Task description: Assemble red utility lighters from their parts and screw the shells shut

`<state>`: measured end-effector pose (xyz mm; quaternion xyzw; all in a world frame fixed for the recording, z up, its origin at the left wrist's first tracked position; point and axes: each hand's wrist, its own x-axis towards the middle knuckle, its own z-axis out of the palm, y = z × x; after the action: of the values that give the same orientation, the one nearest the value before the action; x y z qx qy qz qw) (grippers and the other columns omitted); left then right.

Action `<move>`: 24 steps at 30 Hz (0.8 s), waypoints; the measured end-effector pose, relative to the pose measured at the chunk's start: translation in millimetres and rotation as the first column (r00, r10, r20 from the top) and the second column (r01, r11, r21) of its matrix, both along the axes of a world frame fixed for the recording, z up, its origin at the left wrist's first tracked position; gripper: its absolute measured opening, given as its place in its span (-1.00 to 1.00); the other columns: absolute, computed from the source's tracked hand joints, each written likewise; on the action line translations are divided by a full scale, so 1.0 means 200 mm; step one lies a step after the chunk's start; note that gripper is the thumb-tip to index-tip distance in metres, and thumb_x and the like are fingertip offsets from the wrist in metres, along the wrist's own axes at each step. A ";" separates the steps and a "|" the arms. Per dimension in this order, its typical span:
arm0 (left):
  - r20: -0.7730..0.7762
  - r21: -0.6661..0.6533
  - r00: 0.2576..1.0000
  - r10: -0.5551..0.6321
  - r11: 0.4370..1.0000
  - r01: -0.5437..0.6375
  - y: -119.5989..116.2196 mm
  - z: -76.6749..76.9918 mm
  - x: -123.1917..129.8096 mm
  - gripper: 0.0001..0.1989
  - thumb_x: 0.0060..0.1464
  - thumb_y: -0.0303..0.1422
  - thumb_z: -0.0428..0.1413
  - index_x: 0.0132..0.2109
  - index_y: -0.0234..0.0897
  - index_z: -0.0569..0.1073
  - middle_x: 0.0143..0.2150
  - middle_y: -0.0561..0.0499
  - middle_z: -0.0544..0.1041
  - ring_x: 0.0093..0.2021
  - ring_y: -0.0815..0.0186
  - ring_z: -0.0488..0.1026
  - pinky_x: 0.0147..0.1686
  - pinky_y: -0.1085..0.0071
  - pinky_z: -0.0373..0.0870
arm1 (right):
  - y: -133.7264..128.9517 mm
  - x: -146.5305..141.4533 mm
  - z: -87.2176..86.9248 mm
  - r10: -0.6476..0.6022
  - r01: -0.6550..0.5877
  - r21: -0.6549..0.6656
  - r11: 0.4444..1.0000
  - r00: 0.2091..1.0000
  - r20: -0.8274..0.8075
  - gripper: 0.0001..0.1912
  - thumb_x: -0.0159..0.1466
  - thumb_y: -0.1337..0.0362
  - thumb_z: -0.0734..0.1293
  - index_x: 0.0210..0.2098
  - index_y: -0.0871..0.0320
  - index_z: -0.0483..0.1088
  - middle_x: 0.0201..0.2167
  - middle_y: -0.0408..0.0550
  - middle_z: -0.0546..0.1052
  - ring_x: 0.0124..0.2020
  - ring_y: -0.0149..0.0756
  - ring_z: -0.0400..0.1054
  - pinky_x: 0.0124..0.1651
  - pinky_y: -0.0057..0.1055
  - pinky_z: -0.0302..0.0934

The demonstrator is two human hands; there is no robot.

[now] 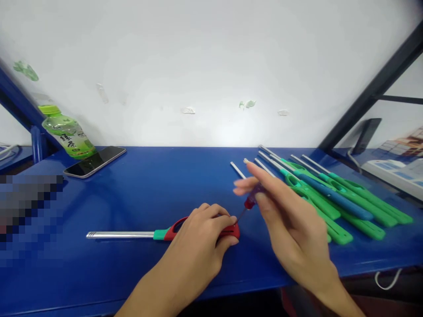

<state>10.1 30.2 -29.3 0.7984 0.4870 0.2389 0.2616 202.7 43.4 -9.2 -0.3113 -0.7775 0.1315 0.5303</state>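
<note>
My left hand (pixel 205 235) is wrapped over the red handle of a long-necked lighter (pixel 122 234), pressing it to the blue table. The lighter's metal barrel points left, with a teal collar between barrel and handle. My right hand (pixel 291 220) grips a small screwdriver (pixel 250 201) with a dark red handle between thumb and fingers, its index finger stretched out. The screwdriver slants down, its thin shaft reaching the end of the red handle. Whether the tip sits in a screw is too small to tell. Part of the handle lies hidden under my left fingers.
Several green long-necked lighters (pixel 343 235), with a blue one (pixel 337 196) among them, lie at the right on the blue table (pixel 158 180). A phone (pixel 95 162) and a green-capped bottle (pixel 68 134) stand at the back left. A white wall (pixel 211 57) rises behind.
</note>
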 end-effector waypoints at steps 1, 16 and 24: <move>-0.001 0.002 1.000 0.000 1.000 0.000 0.00 0.00 0.00 -0.77 0.34 -0.45 0.27 0.10 -0.16 0.65 0.08 -0.01 0.64 0.07 0.07 0.51 0.16 0.03 0.43 | 0.00 0.00 0.00 0.000 0.000 -0.030 1.000 1.000 -0.008 -0.45 0.59 0.40 0.22 0.48 -0.15 0.33 0.02 -0.13 0.65 0.02 -0.30 0.57 0.07 -0.32 0.50; -0.003 0.002 1.000 -0.014 1.000 0.014 0.00 0.00 0.00 -0.77 0.35 -0.45 0.27 0.10 -0.14 0.66 0.09 0.02 0.64 0.09 0.08 0.50 0.17 0.03 0.42 | -0.02 -0.02 -0.02 0.069 -0.069 0.003 0.998 0.995 -0.075 -0.42 0.48 0.53 0.34 0.34 -0.18 0.50 -0.07 -0.19 0.66 -0.11 -0.34 0.58 -0.06 -0.37 0.51; -0.009 0.000 1.000 -0.008 1.000 0.008 0.00 -0.01 0.00 -0.71 0.35 -0.43 0.28 0.17 -0.16 0.64 0.10 0.00 0.64 0.09 0.06 0.50 0.17 0.02 0.42 | -0.01 -0.01 0.00 -0.007 0.011 0.061 0.998 0.998 -0.055 -0.44 0.51 0.51 0.31 0.37 -0.13 0.47 -0.01 -0.13 0.65 -0.06 -0.30 0.56 -0.03 -0.30 0.51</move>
<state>9.9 30.9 -30.5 0.8014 0.4848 0.2342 0.2606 201.2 41.5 -9.6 -0.2948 -0.7651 0.1138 0.5611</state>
